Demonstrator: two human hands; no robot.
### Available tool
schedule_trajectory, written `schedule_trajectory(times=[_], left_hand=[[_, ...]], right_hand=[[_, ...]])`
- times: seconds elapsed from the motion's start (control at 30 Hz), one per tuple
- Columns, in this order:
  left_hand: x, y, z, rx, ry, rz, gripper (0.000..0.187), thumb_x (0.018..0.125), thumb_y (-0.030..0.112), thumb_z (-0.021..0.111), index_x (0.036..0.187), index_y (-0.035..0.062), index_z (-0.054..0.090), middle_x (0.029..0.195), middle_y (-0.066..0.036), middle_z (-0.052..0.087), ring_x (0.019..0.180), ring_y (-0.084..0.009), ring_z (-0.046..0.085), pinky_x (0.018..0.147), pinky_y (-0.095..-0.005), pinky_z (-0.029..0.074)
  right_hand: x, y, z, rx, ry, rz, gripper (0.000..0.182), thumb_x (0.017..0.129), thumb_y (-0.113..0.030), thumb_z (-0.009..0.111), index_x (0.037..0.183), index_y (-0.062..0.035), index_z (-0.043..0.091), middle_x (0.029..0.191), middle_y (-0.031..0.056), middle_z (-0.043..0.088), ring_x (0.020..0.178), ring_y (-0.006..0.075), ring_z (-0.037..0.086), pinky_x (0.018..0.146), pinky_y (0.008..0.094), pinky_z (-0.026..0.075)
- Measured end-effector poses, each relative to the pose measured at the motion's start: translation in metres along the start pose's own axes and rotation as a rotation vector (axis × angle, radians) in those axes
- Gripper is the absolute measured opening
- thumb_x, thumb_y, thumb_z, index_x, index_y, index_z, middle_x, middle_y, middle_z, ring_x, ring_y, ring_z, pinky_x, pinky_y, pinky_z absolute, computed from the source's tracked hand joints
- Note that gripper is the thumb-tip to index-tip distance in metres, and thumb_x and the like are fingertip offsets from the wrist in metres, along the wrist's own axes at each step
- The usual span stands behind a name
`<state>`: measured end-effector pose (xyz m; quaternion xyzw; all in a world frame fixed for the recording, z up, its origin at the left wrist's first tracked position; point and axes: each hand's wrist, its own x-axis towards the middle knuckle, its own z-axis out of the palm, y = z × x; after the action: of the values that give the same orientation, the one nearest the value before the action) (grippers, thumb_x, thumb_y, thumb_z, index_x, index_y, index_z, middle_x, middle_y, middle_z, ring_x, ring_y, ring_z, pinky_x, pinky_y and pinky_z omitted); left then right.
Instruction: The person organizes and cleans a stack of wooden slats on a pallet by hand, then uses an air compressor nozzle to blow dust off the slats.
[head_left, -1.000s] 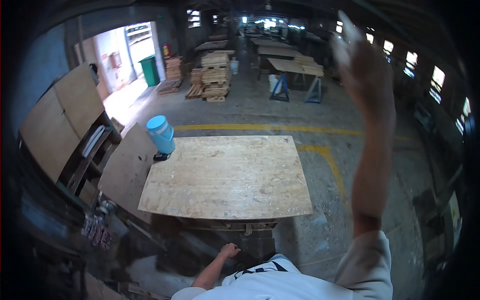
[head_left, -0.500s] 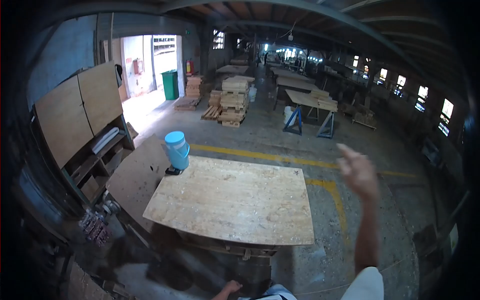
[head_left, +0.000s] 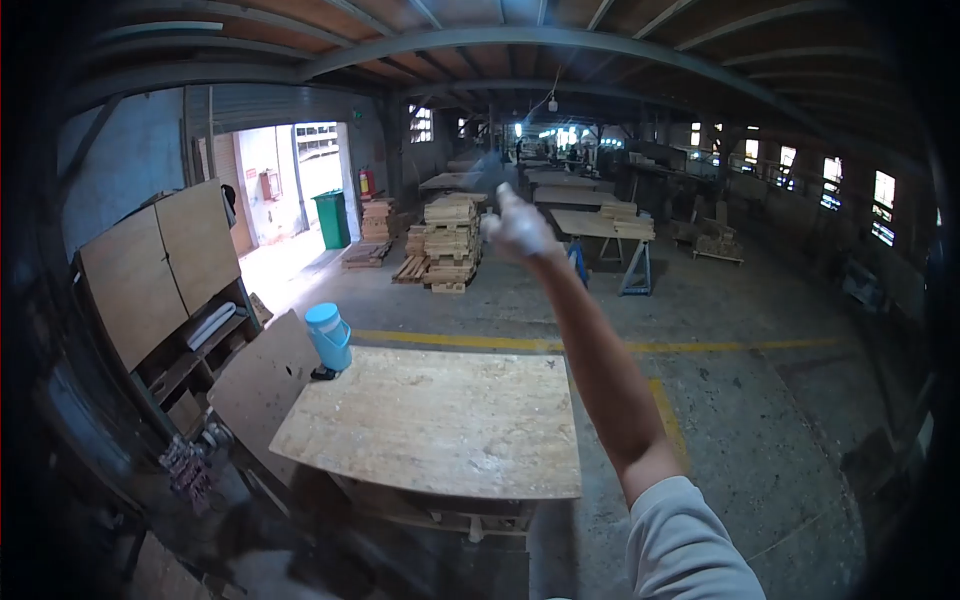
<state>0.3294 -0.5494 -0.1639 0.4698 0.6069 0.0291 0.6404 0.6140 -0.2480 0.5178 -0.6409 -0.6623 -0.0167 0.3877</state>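
My right hand is raised at the end of an outstretched arm, with a finger stretched forward and nothing held. It is slightly blurred, and in the view it overlaps the floor beside the stacked boards far off. Below it stands a wooden worktable with a pale, scuffed top. A blue lidded water jug is at the table's far left corner, next to a small dark object. My left hand is out of view.
At the left stands a wooden cabinet with shelves beneath. Behind are a green bin, a bright doorway and a fire extinguisher. Blue trestles hold boards. Yellow lines mark the floor.
My right hand has swung left and up, the arm now reaching farther forward. The view has tilted upward. My left hand, earlier at the bottom edge, has left the frame.
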Motion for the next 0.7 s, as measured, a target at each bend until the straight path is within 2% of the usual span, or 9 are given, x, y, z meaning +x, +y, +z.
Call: schedule_trajectory(times=[0.07, 0.17, 0.2, 0.3, 0.37, 0.4, 0.47, 0.6, 0.7], left_hand=[[-0.005, -0.006, 0.043, 0.038, 0.042, -0.004, 0.047, 0.096, 0.040, 0.053, 0.125, 0.0031, 0.058, 0.125, -0.018, 0.060, 0.111, -0.0345, 0.060, 0.094, -0.0461, 0.049], [-0.009, -0.012, 0.121, 0.100, 0.112, 0.019, 0.049, 0.094, 0.044, 0.053, 0.123, 0.0063, 0.061, 0.123, -0.016, 0.062, 0.111, -0.0339, 0.060, 0.094, -0.0446, 0.048], [-0.013, -0.017, 0.149, 0.125, 0.127, 0.022, 0.049, 0.093, 0.046, 0.053, 0.123, 0.0074, 0.062, 0.122, -0.015, 0.063, 0.111, -0.0337, 0.060, 0.094, -0.0441, 0.048], [-0.042, -0.039, 0.241, 0.295, 0.132, 0.073, 0.051, 0.091, 0.050, 0.054, 0.121, 0.0106, 0.065, 0.119, -0.013, 0.065, 0.110, -0.0330, 0.061, 0.094, -0.0425, 0.047], [-0.071, -0.038, 0.309, 0.399, 0.140, 0.077, 0.052, 0.090, 0.053, 0.054, 0.120, 0.0127, 0.067, 0.118, -0.012, 0.067, 0.110, -0.0326, 0.061, 0.094, -0.0415, 0.047], [-0.032, -0.073, 0.339, 0.438, -0.122, 0.065, 0.052, 0.089, 0.054, 0.054, 0.117, 0.0134, 0.068, 0.118, -0.011, 0.067, 0.110, -0.0321, 0.062, 0.091, -0.0425, 0.048], [-0.130, -0.038, 0.347, 0.142, 0.095, -0.027, 0.050, 0.087, 0.052, 0.052, 0.110, 0.0119, 0.070, 0.113, -0.019, 0.067, 0.103, -0.0389, 0.063, 0.088, -0.0459, 0.048], [-0.132, -0.136, 0.426, -0.196, 0.220, -0.052, 0.052, 0.088, 0.053, 0.053, 0.110, 0.0083, 0.070, 0.115, -0.019, 0.066, 0.102, -0.0365, 0.063, 0.087, -0.0457, 0.047], [-0.201, -0.189, 0.487, -0.282, 0.329, -0.183, 0.047, 0.090, 0.044, 0.055, 0.108, 0.0028, 0.068, 0.110, -0.021, 0.067, 0.099, -0.0355, 0.064, 0.085, -0.0453, 0.047]], right_hand=[[-0.073, 0.017, 0.003, 0.063, -0.248, -0.159, 0.057, 0.093, -0.026, 0.054, 0.144, -0.0061, 0.039, 0.131, 0.0242, 0.055, 0.118, 0.0336, 0.057, 0.098, 0.0400, 0.047], [-0.200, 0.073, 0.051, 0.160, -0.713, -0.331, 0.042, 0.092, -0.038, 0.062, 0.125, -0.0120, 0.061, 0.087, 0.0199, 0.068, 0.083, 0.0278, 0.067, 0.080, 0.0408, 0.052], [-0.251, 0.105, 0.081, 0.234, -0.539, -0.648, 0.040, 0.093, -0.040, 0.060, 0.117, -0.0089, 0.065, 0.079, 0.0170, 0.067, 0.071, 0.0317, 0.065, 0.073, 0.0423, 0.051], [-0.350, 0.125, 0.080, 0.060, -1.256, -0.543, 0.042, 0.093, -0.044, 0.056, 0.096, -0.0049, 0.070, 0.085, 0.0200, 0.067, 0.085, 0.0381, 0.065, 0.073, 0.0466, 0.050], [-0.418, 0.143, 0.092, 0.072, -1.383, -0.533, 0.040, 0.093, -0.041, 0.057, 0.087, -0.0043, 0.071, 0.079, 0.0191, 0.068, 0.077, 0.0342, 0.067, 0.070, 0.0447, 0.051], [-0.460, 0.169, 0.115, 0.184, -1.463, -0.565, 0.041, 0.092, -0.040, 0.058, 0.080, -0.0029, 0.069, 0.062, 0.0125, 0.064, 0.057, 0.0236, 0.066, 0.058, 0.0389, 0.051], [-0.550, 0.215, 0.142, 0.230, -1.719, -0.497, 0.027, 0.091, -0.023, 0.060, 0.082, 0.0001, 0.071, 0.062, 0.0076, 0.066, 0.056, 0.0143, 0.066, 0.051, 0.0308, 0.052], [-0.669, 0.208, 0.116, 0.179, -2.111, -0.205, 0.028, 0.091, -0.022, 0.062, 0.078, 0.0022, 0.069, 0.065, 0.0071, 0.067, 0.055, 0.0135, 0.065, 0.047, 0.0287, 0.052], [-0.741, 0.182, 0.090, 0.108, -2.065, -0.454, 0.030, 0.092, -0.024, 0.062, 0.079, 0.0007, 0.070, 0.065, 0.0068, 0.067, 0.055, 0.0133, 0.065, 0.049, 0.0289, 0.052]])
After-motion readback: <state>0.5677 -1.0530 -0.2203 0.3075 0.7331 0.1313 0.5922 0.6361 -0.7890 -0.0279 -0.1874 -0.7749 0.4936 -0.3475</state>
